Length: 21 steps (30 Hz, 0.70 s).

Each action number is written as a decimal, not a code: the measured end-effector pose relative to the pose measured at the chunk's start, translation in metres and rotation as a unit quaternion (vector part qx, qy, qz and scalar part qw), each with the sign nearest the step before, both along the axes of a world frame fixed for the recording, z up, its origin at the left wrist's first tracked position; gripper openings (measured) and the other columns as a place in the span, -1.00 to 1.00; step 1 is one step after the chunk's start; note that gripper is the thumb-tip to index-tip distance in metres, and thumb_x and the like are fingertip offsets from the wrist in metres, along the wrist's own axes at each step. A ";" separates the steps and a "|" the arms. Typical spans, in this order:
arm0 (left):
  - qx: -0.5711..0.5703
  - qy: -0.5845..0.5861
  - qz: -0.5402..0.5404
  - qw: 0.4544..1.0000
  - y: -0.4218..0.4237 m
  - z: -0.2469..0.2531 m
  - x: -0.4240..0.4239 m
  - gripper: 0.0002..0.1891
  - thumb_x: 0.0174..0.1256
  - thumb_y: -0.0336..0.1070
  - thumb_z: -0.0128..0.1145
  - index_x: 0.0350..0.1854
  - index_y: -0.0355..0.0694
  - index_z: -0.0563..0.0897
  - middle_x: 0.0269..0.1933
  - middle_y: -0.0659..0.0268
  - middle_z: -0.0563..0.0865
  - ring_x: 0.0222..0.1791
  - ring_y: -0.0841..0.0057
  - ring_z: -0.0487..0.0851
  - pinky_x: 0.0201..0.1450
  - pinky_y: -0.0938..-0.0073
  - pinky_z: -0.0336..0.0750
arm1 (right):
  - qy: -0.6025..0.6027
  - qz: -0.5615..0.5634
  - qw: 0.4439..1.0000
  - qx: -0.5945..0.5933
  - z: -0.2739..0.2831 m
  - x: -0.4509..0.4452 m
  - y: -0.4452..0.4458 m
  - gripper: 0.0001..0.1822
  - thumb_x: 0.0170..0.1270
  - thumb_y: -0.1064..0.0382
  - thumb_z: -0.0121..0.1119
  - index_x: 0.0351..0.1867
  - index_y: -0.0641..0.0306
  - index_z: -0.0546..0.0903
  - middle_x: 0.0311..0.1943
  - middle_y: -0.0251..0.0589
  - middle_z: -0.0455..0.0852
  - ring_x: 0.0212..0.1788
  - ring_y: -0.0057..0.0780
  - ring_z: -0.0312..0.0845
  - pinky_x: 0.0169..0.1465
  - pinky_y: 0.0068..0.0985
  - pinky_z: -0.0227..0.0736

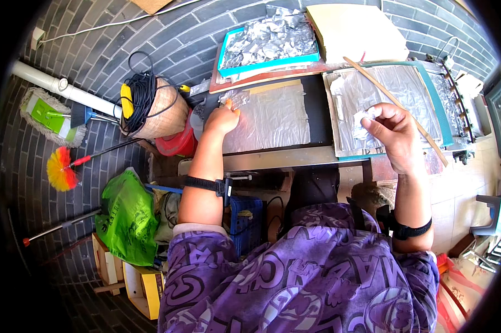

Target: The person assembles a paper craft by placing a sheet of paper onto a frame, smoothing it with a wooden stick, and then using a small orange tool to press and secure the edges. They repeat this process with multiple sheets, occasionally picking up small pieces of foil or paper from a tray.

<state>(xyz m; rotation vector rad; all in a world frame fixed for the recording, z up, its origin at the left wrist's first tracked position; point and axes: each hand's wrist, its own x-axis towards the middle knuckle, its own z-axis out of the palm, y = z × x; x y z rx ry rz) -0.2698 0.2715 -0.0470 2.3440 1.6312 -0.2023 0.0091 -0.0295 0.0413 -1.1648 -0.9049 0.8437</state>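
A wide silvery translucent sheet (275, 116) lies on the dark board before me, with a tan strip along its far edge. My left hand (224, 118) rests at its far left corner, fingertips down on a crinkled silvery piece (236, 98); whether it grips the piece is unclear. Over the right-hand stack of silvery sheets (383, 87), my right hand (390, 133) pinches a small crumpled silvery flake (363, 120) between thumb and fingers. A flat wooden stick (379, 86) lies diagonally across that stack, partly behind my right hand.
A blue tray (271, 63) heaped with silvery flakes stands at the back, beside a thick pale stack (358, 31). Left of the table are a basket (169, 112) with coiled black cable and a red bucket (177, 143). A green plastic bag (127, 220) lies lower left.
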 end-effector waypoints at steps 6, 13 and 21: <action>0.026 -0.050 0.018 0.998 -0.004 0.001 0.001 -0.40 0.29 -0.01 -0.02 0.32 -0.24 0.37 0.14 -0.12 0.57 0.15 0.07 0.56 0.19 0.27 0.41 | -0.024 0.006 1.000 -0.018 0.001 0.002 -0.001 -0.94 0.21 0.46 0.27 -0.29 0.32 0.64 -0.44 -0.43 0.66 -0.40 -0.76 0.49 -0.30 -0.72 0.37; -0.169 -0.609 0.231 0.740 0.038 -0.019 -0.004 -0.76 0.24 -0.37 0.06 -0.07 -0.30 0.60 -0.22 0.21 0.69 -0.11 0.33 0.67 0.11 0.38 0.49 | -0.010 0.012 1.000 -0.012 0.003 0.000 -0.002 -0.94 0.22 0.44 0.27 -0.28 0.32 0.65 -0.42 -0.41 0.67 -0.37 -0.75 0.52 -0.27 -0.71 0.40; -0.212 -0.680 0.360 0.603 0.045 -0.020 -0.005 -0.86 0.28 -0.41 0.04 -0.15 -0.22 0.58 -0.24 0.26 0.67 -0.23 0.43 0.66 -0.09 0.51 0.51 | 0.013 -0.001 1.000 -0.017 0.004 0.006 -0.003 -0.92 0.28 0.39 0.21 -0.27 0.35 0.67 -0.42 -0.41 0.69 -0.38 -0.74 0.51 -0.28 -0.71 0.39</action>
